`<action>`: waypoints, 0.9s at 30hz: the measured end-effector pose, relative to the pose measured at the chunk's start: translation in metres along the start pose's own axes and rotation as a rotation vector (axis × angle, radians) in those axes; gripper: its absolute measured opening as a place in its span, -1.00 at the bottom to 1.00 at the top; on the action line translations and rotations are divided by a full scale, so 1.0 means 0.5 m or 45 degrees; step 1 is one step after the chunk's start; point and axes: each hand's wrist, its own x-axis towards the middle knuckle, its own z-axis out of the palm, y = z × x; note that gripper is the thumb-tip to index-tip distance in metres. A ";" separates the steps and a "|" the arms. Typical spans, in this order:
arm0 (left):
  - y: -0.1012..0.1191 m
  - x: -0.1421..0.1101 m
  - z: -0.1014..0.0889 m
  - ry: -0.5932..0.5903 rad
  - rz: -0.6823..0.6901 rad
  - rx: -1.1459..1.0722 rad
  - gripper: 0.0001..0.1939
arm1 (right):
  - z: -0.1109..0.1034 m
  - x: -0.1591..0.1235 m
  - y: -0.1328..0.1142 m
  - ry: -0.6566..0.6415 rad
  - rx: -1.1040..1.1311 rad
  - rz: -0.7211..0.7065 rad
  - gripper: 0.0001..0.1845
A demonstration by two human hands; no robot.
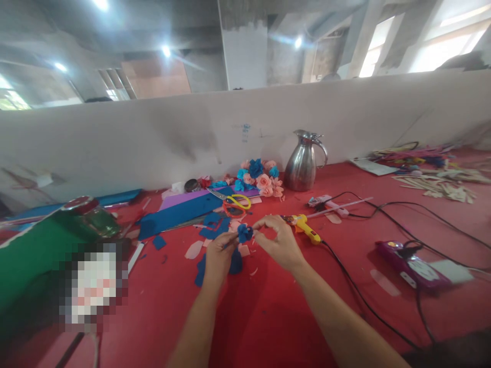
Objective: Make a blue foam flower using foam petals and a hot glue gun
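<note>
Between my two hands is a small dark blue paper flower (244, 233), held above the red table. My left hand (221, 251) pinches it from the left, fingers closed at its base. The thumb and fingertips of my right hand (278, 237) are closed on its right edge. Blue crepe paper pieces (236, 261) and pale pink petals (194, 249) lie beneath and beside my left hand. Just right of my right hand rests a yellow glue gun (307, 228) with its cord trailing toward the front. Scissors (230, 199) with yellow and red handles lie behind the flower.
Finished paper flowers (264, 179) are heaped at the back beside a steel jug (303, 162). A glass jar (90, 219) and green sheet (38, 260) are at left. A purple power strip (412, 266) with black cords and a pile of sticks (441, 186) occupy the right.
</note>
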 end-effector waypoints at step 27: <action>-0.004 -0.003 0.001 -0.062 0.031 0.031 -0.87 | 0.003 0.001 0.008 -0.002 0.077 0.096 -0.90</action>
